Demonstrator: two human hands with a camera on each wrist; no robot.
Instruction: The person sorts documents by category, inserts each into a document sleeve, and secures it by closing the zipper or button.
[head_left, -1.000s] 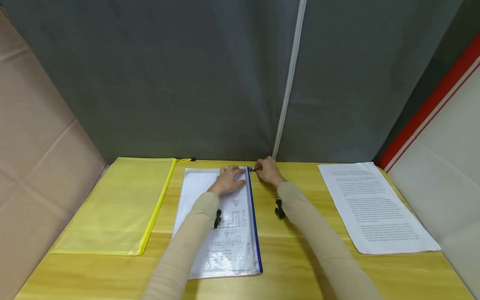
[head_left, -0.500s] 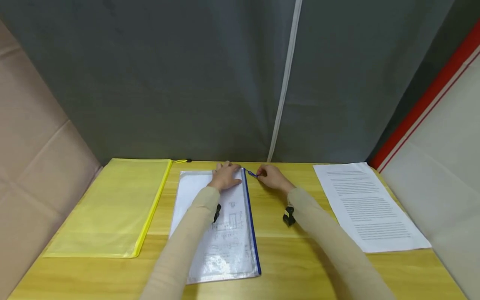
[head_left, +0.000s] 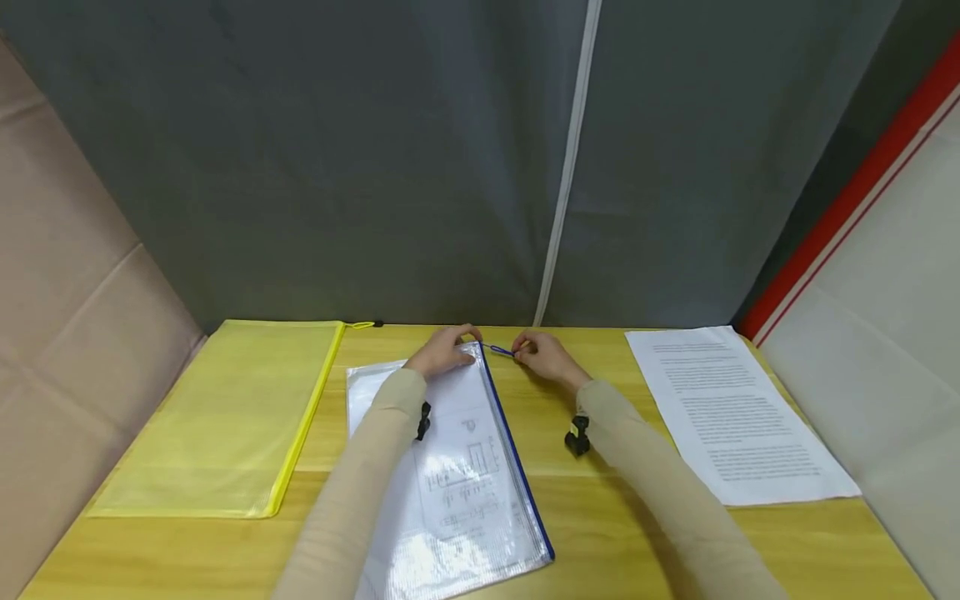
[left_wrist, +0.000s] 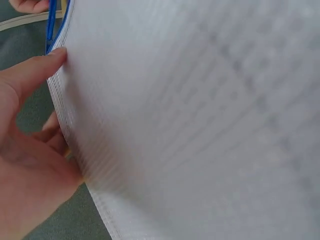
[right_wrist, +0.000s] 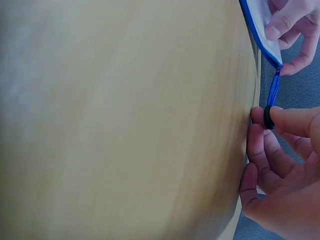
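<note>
- The clear pouch (head_left: pixel 450 467) with a blue zip edge (head_left: pixel 517 462) lies on the bench (head_left: pixel 592 517) in front of the person, skewed so that its near end swings to the right. A printed sheet shows through it.
- The left hand (head_left: pixel 444 352) holds the pouch's far corner. In the left wrist view the thumb (left_wrist: pixel 30 75) presses on the pouch's edge and the other fingers curl under it, so that corner is pinched and lifted slightly.
- The right hand (head_left: pixel 543 357) sits just right of that corner. Its fingers (right_wrist: pixel 285 122) are closed narrowly on the black end of the blue pull cord (right_wrist: pixel 273 92), which runs taut from the corner to the fingers.
- The slider seems to sit at the far end of the zip, but I cannot tell whether the zip is open or closed along its length.
- Judged from this, the step in hand is working the zip: one hand anchors the pouch and the other has the pull.
- The next move calls for a steady draw of the cord along the blue edge toward the near end, with the left hand keeping the corner from sliding.
- A yellow pouch (head_left: pixel 225 417) lies well apart to the left, and a stack of printed paper (head_left: pixel 735 408) well apart to the right.
</note>
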